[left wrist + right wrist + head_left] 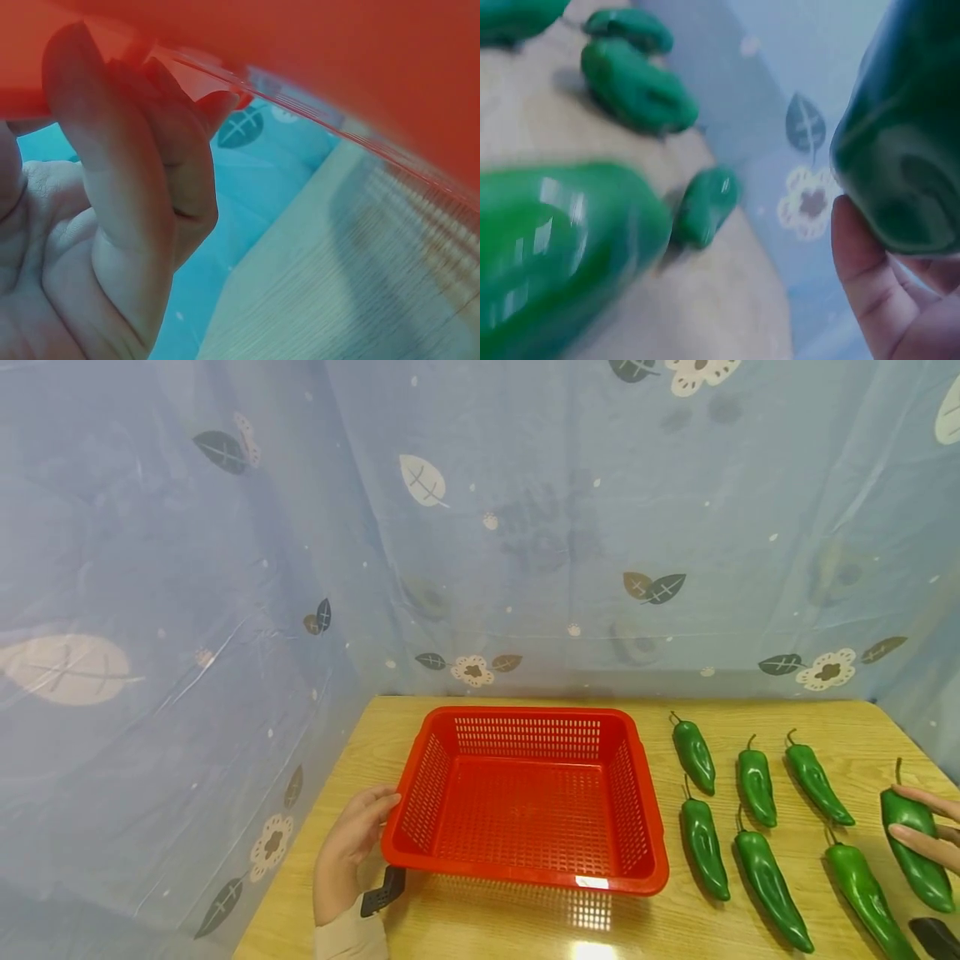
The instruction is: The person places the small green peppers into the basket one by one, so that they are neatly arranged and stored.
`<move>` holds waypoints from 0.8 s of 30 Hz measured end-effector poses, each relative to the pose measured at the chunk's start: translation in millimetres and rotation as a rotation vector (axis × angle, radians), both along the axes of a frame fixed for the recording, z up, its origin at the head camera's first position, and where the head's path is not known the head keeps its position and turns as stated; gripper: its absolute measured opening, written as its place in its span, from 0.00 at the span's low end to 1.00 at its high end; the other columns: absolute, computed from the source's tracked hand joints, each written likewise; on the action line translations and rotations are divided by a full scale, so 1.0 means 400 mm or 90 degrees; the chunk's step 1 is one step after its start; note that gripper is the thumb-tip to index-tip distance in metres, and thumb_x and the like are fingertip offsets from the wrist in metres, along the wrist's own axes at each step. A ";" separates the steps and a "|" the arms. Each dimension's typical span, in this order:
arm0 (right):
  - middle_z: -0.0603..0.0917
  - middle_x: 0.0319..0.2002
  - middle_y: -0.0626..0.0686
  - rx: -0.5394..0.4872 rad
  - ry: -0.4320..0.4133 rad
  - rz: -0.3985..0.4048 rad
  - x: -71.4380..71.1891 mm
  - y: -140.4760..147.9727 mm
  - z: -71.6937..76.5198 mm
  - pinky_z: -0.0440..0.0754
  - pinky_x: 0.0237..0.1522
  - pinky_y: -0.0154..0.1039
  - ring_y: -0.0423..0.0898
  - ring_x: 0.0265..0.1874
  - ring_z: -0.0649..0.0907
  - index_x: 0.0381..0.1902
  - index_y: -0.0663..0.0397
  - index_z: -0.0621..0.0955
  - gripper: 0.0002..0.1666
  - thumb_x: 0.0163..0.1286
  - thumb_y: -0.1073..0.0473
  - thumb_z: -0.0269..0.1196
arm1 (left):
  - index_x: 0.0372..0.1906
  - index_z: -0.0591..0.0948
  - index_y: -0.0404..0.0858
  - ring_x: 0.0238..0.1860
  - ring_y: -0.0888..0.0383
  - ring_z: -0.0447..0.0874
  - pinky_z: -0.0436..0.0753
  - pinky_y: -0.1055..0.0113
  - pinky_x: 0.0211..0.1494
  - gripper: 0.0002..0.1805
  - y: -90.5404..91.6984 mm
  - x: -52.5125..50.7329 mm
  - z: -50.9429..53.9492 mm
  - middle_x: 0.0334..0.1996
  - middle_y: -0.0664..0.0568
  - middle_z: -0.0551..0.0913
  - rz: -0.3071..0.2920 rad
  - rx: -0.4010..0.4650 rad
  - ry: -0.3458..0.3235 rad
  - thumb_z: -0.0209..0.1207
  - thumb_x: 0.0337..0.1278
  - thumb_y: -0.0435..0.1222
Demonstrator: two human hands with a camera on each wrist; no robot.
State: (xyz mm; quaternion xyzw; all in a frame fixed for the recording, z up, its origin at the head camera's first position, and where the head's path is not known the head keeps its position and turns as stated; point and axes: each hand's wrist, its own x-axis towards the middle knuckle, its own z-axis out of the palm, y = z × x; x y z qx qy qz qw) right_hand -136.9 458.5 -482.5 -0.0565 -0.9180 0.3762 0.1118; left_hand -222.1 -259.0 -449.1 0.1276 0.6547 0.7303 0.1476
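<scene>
A red plastic basket (pixel 525 882) with slotted walls stands on the wooden table, nothing inside it. My left hand (pixel 362 827) grips its left rim; in the left wrist view the curled fingers (pixel 124 172) reach under the red edge. At the far right, my right hand (pixel 933 835), partly cut off by the frame, holds a long green pepper (pixel 911 817) between thumb and fingers, stem upward. Close up in the right wrist view, this pepper (pixel 907 150) hides part of the hand.
Several more green peppers (pixel 772 881) lie between the basket and my right hand, stems pointing away. A patterned blue curtain (pixel 525 568) rises behind the table (pixel 386 718) and along its left side. A dark wrist mount (pixel 384 892) sits by my left wrist.
</scene>
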 end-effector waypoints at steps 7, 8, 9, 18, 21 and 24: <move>0.56 0.57 0.18 -0.015 0.125 0.034 -0.005 -0.092 0.063 0.71 0.29 0.19 0.12 0.38 0.61 0.73 0.38 0.57 0.42 0.66 0.66 0.59 | 0.51 0.67 0.18 0.35 0.60 0.85 0.85 0.64 0.37 0.15 0.001 0.002 0.002 0.33 0.54 0.85 0.006 0.001 -0.002 0.43 0.69 0.28; 0.57 0.56 0.18 -0.020 0.130 0.046 -0.007 -0.100 0.072 0.73 0.26 0.21 0.11 0.38 0.62 0.73 0.38 0.57 0.42 0.66 0.67 0.60 | 0.51 0.67 0.18 0.35 0.60 0.86 0.85 0.64 0.37 0.15 0.001 0.001 0.002 0.33 0.54 0.85 0.004 0.002 -0.001 0.43 0.69 0.28; 0.58 0.55 0.18 -0.030 0.131 0.059 -0.010 -0.108 0.081 0.75 0.23 0.24 0.12 0.37 0.63 0.72 0.38 0.58 0.42 0.66 0.69 0.60 | 0.52 0.67 0.17 0.35 0.60 0.86 0.85 0.64 0.38 0.15 0.001 0.001 0.001 0.33 0.54 0.85 0.002 0.003 0.001 0.42 0.69 0.28; 0.49 0.67 0.24 -0.025 0.035 0.112 -0.024 -0.199 0.145 0.74 0.38 0.60 0.42 0.55 0.69 0.74 0.38 0.55 0.40 0.69 0.59 0.58 | 0.53 0.63 0.12 0.36 0.59 0.86 0.85 0.64 0.38 0.20 0.003 -0.004 -0.002 0.34 0.54 0.85 0.001 -0.008 0.008 0.43 0.69 0.29; 0.48 0.66 0.24 -0.046 0.009 0.137 -0.032 -0.234 0.171 0.63 0.42 0.70 0.73 0.62 0.59 0.74 0.38 0.54 0.39 0.71 0.57 0.56 | 0.54 0.63 0.13 0.36 0.59 0.86 0.85 0.64 0.38 0.19 0.002 -0.003 0.000 0.34 0.54 0.85 0.003 -0.010 0.006 0.43 0.69 0.29; 0.51 0.64 0.23 -0.063 0.004 0.163 -0.041 -0.264 0.190 0.61 0.47 0.69 0.81 0.62 0.50 0.74 0.39 0.55 0.37 0.72 0.57 0.55 | 0.53 0.63 0.13 0.36 0.59 0.86 0.85 0.64 0.38 0.19 0.002 -0.002 0.002 0.34 0.54 0.85 0.003 -0.008 0.008 0.43 0.69 0.29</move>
